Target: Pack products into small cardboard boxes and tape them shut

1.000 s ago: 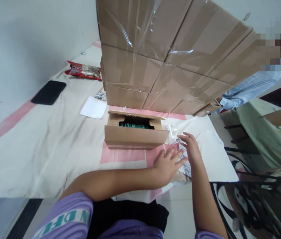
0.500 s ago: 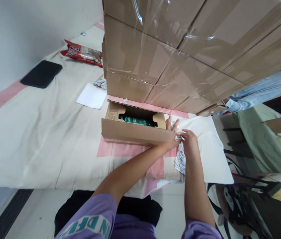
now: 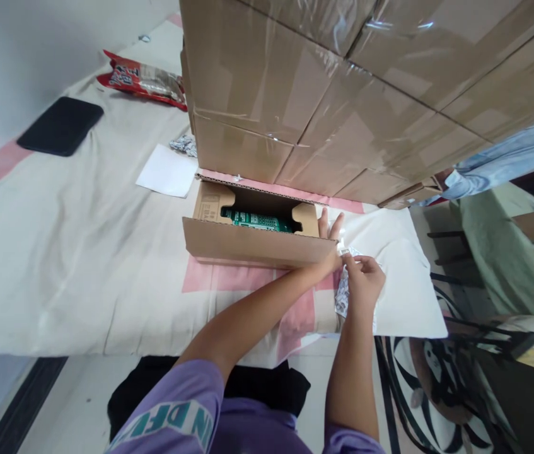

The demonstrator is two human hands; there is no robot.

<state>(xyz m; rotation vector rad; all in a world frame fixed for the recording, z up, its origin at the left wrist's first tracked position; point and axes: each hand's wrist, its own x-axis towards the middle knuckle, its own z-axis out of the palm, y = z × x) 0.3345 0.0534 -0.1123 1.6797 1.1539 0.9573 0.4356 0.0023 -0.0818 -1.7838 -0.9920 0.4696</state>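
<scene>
A long brown cardboard box [image 3: 257,244] stands on the cloth with its top open, and a green printed item [image 3: 260,221] lies inside. At the box's right end is my left hand [image 3: 330,243], two fingers stretched out and apart, the rest partly hidden behind the box flap. My right hand [image 3: 365,274] is beside it, thumb and fingers pinched on a small white piece [image 3: 343,250] between the two hands. A grey-patterned sheet [image 3: 342,295] lies beneath them on the cloth.
Plastic-wrapped stacked cartons [image 3: 267,75] rise behind the box. To the left lie a white paper [image 3: 167,170], a black tablet-like object [image 3: 61,126] and a red packet [image 3: 144,82]. A person's blue sleeve [image 3: 512,151] shows behind the cartons.
My right hand has closed from spread fingers into a pinch at the small white piece. The view has shifted slightly, and my left hand remains at the box's right end.
</scene>
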